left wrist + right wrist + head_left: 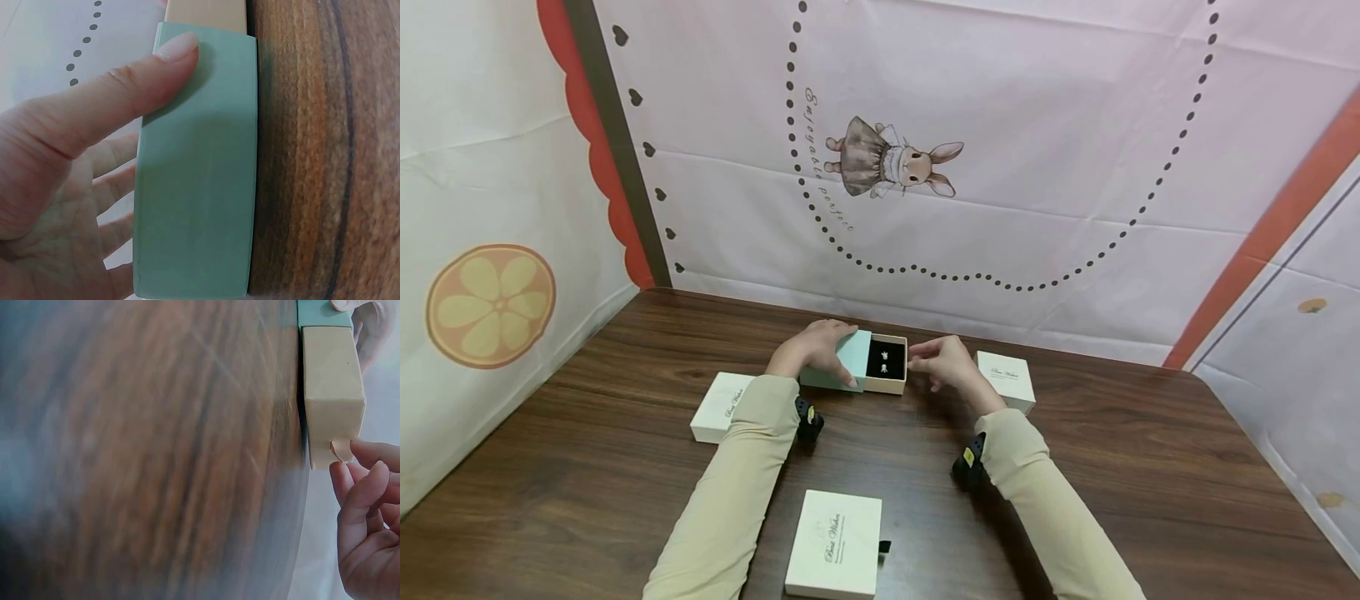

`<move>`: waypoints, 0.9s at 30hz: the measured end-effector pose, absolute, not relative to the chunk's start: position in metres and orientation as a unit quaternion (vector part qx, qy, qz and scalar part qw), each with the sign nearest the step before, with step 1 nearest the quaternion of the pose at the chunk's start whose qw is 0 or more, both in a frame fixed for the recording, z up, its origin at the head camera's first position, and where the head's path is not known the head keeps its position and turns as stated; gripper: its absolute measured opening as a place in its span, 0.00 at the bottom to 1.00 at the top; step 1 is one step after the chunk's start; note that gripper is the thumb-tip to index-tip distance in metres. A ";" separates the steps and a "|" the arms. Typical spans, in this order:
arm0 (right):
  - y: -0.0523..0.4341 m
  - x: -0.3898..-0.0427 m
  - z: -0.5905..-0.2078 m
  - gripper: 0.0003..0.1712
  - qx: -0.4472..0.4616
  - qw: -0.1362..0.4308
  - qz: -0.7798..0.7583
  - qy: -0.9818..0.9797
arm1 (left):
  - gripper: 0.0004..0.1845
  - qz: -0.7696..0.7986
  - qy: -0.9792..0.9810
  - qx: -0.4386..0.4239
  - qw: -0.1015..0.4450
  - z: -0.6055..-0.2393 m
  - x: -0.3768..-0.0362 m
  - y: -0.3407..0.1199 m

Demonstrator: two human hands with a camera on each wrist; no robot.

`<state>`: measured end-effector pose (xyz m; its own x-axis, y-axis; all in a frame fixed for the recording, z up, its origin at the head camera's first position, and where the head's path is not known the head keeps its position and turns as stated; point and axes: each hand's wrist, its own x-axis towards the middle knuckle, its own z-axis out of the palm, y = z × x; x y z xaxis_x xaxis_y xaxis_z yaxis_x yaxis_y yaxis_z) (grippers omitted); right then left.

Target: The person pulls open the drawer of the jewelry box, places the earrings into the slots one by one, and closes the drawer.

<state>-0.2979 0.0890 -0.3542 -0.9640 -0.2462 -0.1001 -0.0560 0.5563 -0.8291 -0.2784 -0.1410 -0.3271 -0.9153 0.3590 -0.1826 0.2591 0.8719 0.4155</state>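
- Your left hand [815,347] lies over the mint-green sleeve [837,364] of a small drawer box near the far middle of the dark wooden surface [1112,467].
- The grip of that hand is curled round the sleeve: in the left wrist view the thumb [134,81] presses flat on one face of the sleeve [200,175] while the other fingers wrap behind it.
- The cream drawer [889,365] stands part-way out of the sleeve toward your right, showing a black lining with two small pale earrings [884,360] on it.
- Your right hand [946,362] sits just beside the drawer's open end, its fingers loosely bent.
- In the right wrist view the fingertips [365,478] of that hand are at a small cream pull tab [341,449] on the drawer's end [331,387]; you cannot tell whether the grip pinches the tab or only touches it.
- A white lidded box [1006,381] with script lettering rests just past your right hand.
- A second white box [722,407] lies beside your left forearm, on its outer side.
- A third, larger white box [835,543] sits nearest you between your forearms, a small black tab at its right edge.
- A pink backdrop with a rabbit drawing [891,162] hangs behind the surface.
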 end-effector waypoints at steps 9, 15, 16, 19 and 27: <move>0.081 -0.299 -0.356 0.17 -0.094 0.114 -0.464 0.874 | 0.51 0.200 0.959 0.152 0.132 -0.327 -0.278 -0.141; 0.076 -0.298 -0.356 0.17 -0.097 0.114 -0.465 0.873 | 0.51 0.201 0.958 0.155 0.133 -0.327 -0.278 -0.140; 0.075 -0.298 -0.356 0.17 -0.098 0.114 -0.465 0.872 | 0.51 0.201 0.958 0.155 0.133 -0.327 -0.278 -0.140; 0.073 -0.297 -0.356 0.17 -0.101 0.113 -0.465 0.872 | 0.51 0.198 0.958 0.156 0.133 -0.327 -0.279 -0.141; 0.067 -0.296 -0.356 0.16 -0.102 0.110 -0.467 0.871 | 0.51 0.194 0.960 0.152 0.131 -0.328 -0.279 -0.141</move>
<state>-0.2961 0.0674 -0.3564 -0.9548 -0.2811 -0.0963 -0.0752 0.5420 -0.8370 -0.2795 -0.1408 -0.3281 -0.9195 0.3424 -0.1933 0.2403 0.8785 0.4129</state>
